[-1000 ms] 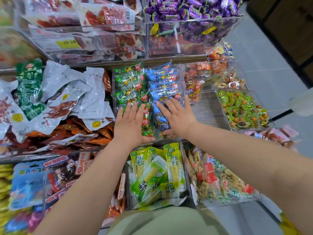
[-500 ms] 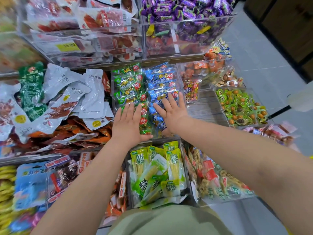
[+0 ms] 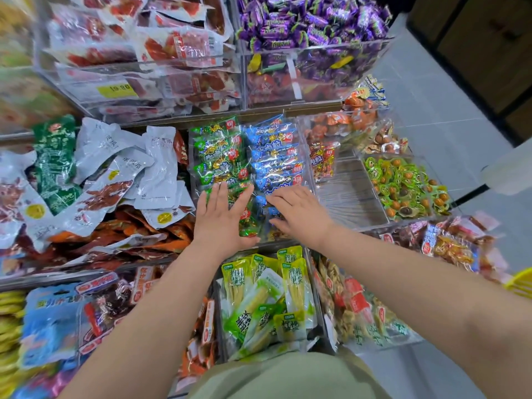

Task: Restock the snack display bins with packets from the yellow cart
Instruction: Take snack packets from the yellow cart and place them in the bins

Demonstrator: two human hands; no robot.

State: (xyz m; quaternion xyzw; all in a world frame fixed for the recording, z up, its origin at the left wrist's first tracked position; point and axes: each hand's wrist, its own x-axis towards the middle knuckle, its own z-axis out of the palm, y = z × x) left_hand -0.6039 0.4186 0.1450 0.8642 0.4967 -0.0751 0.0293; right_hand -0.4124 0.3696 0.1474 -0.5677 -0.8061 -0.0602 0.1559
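Directly ahead, at twelve o'clock from the person, sits the clear acrylic display bin (image 3: 305,145) holding two columns of small crinkly foil snack packets: green packets (image 3: 216,156) on the nine o'clock side and blue packets (image 3: 273,159) on the three o'clock side. Each column runs from twelve to six, and each packet's long axis lies nine to three. The left hand (image 3: 223,220) rests flat, fingers straight, on the near green packets. The right hand (image 3: 302,214) lies on the near blue ones, fingers loosely spread and pointing towards ten o'clock, pinching nothing that I can see. A sliver of the yellow plastic cart (image 3: 521,280) shows at four o'clock, well apart, so the right hand looks the nearer one for fetching more packets.
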